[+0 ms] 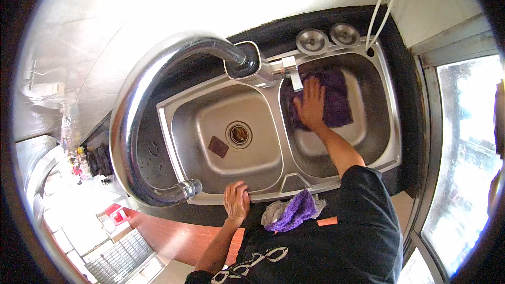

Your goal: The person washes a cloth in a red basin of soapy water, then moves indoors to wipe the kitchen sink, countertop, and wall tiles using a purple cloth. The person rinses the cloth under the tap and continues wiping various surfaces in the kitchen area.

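A double-bowl stainless steel sink [290, 142] lies before me. In its right bowl a dark purple cloth [337, 104] is spread over the bottom and the left wall. My right hand [311, 104] reaches in with fingers apart, its palm over the cloth; it seems to lie flat on it. My left hand [236, 201] rests on the front rim of the left bowl, fingers bent over the edge. On the floor of the left bowl a small brown scouring pad [217, 147] lies beside the drain strainer [239, 134].
A large chrome faucet [126, 118] arches over the left side, its lever [292, 74] near my right hand. Two metal drain covers [312, 42] sit behind the right bowl. A purple and grey cloth [292, 211] hangs at the front edge. White tubes [380, 12] enter the back right corner.
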Tool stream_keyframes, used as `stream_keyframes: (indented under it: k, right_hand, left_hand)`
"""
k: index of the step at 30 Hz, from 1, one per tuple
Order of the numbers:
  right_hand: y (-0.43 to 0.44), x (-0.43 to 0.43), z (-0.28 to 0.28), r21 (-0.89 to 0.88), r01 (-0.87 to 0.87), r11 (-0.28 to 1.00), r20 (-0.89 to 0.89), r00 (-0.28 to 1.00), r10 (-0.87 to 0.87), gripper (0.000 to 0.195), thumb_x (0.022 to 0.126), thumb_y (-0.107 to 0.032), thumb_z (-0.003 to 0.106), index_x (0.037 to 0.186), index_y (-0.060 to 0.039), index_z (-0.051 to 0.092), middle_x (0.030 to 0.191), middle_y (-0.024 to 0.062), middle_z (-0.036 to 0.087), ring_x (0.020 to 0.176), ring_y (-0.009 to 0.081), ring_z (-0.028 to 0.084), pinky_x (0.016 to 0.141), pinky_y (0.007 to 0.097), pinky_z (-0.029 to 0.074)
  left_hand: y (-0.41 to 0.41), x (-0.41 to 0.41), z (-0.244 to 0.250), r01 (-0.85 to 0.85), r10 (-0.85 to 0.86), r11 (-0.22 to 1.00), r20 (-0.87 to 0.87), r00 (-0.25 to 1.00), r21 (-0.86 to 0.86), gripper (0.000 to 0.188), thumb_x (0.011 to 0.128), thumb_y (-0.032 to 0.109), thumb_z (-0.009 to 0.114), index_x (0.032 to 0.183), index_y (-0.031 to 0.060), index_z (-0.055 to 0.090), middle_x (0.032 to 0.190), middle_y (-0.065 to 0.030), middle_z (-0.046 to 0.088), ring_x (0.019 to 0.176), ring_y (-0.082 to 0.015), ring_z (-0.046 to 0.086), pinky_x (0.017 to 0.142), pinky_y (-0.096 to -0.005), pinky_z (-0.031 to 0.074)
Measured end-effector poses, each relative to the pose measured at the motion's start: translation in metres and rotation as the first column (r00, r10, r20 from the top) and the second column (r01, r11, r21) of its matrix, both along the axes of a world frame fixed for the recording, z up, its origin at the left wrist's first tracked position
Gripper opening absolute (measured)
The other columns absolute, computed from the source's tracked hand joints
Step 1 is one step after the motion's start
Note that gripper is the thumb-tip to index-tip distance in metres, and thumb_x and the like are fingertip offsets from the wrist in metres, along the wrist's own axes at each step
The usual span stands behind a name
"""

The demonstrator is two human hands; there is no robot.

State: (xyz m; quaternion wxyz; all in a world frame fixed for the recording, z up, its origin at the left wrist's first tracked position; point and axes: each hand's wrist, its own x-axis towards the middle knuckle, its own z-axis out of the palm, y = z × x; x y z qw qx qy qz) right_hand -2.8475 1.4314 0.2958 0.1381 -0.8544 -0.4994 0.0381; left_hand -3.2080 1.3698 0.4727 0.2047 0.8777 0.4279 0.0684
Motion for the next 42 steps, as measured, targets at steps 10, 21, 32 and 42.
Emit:
stream_keyframes:
  k: [10,21,32,42]
  right_hand:
    - [-0.118,0.056,0.033,-0.219,-0.837,0.502,-0.239,0.544,0.804,0.068,0.091,-0.046,0.048,0.146,-0.0153,0.025,0.154,0.0042,0.017,0.142,0.0235,0.014,0.115,0.0472,0.01]
    - [-0.07,0.103,-0.009,-0.165,-0.765,0.622,-0.058,0.637,0.769,0.067,0.089,-0.04,0.053,0.147,-0.0198,0.026,0.155,-0.0005,0.018,0.141,0.0196,0.02,0.109,0.0447,0.023]
    - [-0.11,0.117,0.037,-0.58,-0.202,0.789,0.051,0.958,0.282,0.057,0.095,-0.037,0.045,0.136,0.0011,0.037,0.143,0.0188,0.032,0.13,0.0337,0.031,0.103,0.0462,0.03]
    - [-0.121,0.033,0.058,-0.855,-0.398,0.331,-0.382,0.917,0.116,0.042,0.09,-0.036,0.043,0.113,-0.008,0.066,0.122,0.017,0.059,0.118,0.0307,0.051,0.1,0.0423,0.038]
  left_hand:
    - [0.008,0.007,-0.004,-0.004,0.004,1.0,0.002,1.0,0.002,0.015,0.082,0.015,0.051,0.089,0.0043,0.06,0.101,-0.0116,0.059,0.091,-0.0324,0.055,0.077,-0.0435,0.044]
    - [0.009,0.017,0.003,0.068,-0.065,0.998,-0.133,0.989,0.012,0.02,0.085,0.018,0.044,0.09,0.004,0.058,0.095,-0.0123,0.061,0.087,-0.0324,0.054,0.074,-0.0437,0.041]
    - [0.001,0.008,-0.005,0.02,-0.016,0.999,-0.091,0.996,0.046,0.012,0.078,0.01,0.054,0.089,0.0049,0.057,0.092,-0.0115,0.06,0.089,-0.032,0.054,0.074,-0.0433,0.042]
    - [-0.003,-0.003,0.0,-0.085,0.086,0.993,-0.013,0.996,0.076,0.012,0.076,0.011,0.06,0.085,0.0043,0.057,0.086,-0.01,0.059,0.086,-0.0283,0.055,0.075,-0.0395,0.045]
